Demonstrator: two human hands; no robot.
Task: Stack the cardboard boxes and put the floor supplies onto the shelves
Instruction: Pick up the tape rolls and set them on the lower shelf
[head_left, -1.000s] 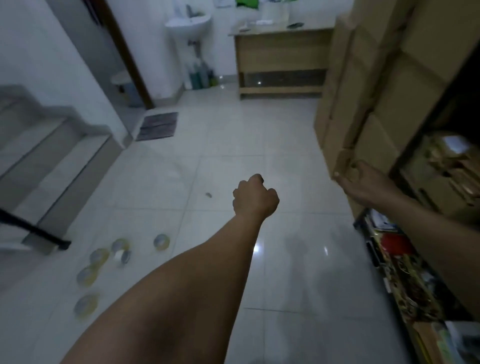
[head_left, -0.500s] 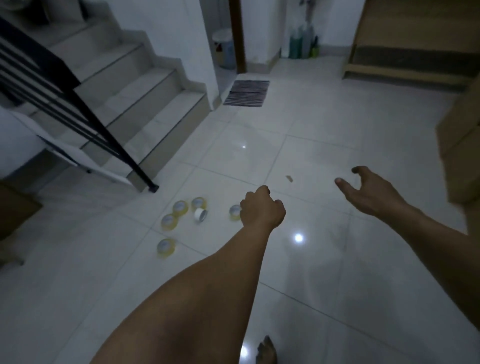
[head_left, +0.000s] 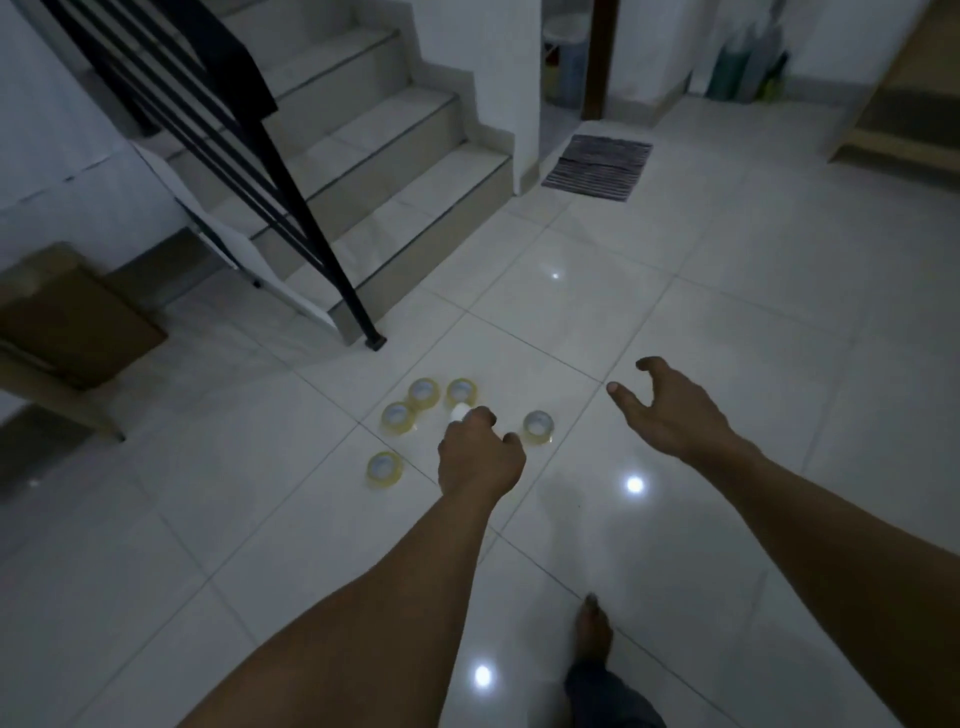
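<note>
While its fingers curl in toward the palm with nothing visible in them, the left hand (head_left: 480, 460) hangs back-up over the tiled floor (head_left: 727, 291), among the task's tape rolls.

- White roll (head_left: 457, 412): on the floor, partly hidden behind the left knuckles; contact cannot be told.
- Clear roll (head_left: 538, 427): lying flat just right of the left hand, between the two hands.
- Trio of yellow rolls (head_left: 424, 391): grouped close together just beyond and left of the left hand, all flat on the floor.
- Lone yellow roll (head_left: 384, 468): flat, left of the left wrist, apart from the trio.
- Right hand (head_left: 672, 413): fingers spread and slightly hooked, thumb out, palm down, holding nothing; it sits right of the clear roll and touches no roll.
- Bare foot (head_left: 595, 631): on the tile below and between the forearms, dark trouser hem at the ankle.
- Black stair railing (head_left: 291, 208): its post meets the floor just beyond the rolls.
- Tiled stairs (head_left: 395, 156): rising toward the upper left behind the railing.
- Cardboard box (head_left: 72, 322): at the left edge, well apart from the rolls.
- Striped mat (head_left: 597, 166): far side of the floor, by a doorway.
</note>
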